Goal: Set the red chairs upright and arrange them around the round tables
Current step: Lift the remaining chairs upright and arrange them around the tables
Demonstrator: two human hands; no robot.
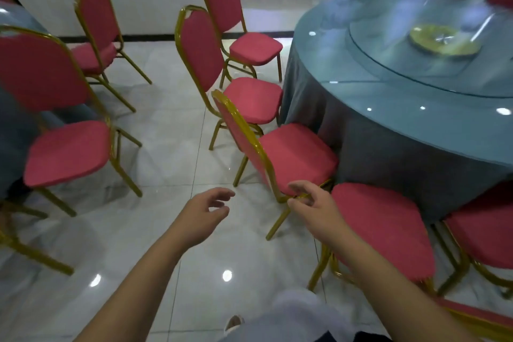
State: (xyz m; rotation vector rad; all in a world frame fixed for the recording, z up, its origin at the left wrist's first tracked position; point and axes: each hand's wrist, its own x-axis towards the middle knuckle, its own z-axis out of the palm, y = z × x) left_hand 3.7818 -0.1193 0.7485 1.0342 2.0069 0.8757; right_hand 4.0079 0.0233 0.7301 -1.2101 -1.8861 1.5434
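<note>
The red chair (298, 155) nearest the hands stands upright on the floor, with its seat touching the cloth at the near left edge of the round table (388, 125). The other red chairs in view stand up too. So I think this is the putting-in-place step, and for this chair it looks almost done.

The right hand (315, 207) reaches forward and low, right at the gold bar under the back of the seat. Its fingers (298, 187) are curled loosely. I cannot tell if they pinch the bar or only hang in front of it.

The left hand (206, 209) reaches out over the bare floor, just left of the chair. Its fingers are bent softly and a little spread, and they hold nothing.

Next, I think the chair may need a small turn so it faces the table straight. That calls for a firm hold on the gold frame and a gentle push, so the legs do not scrape or bump the chair beside it (383, 230).
</note>
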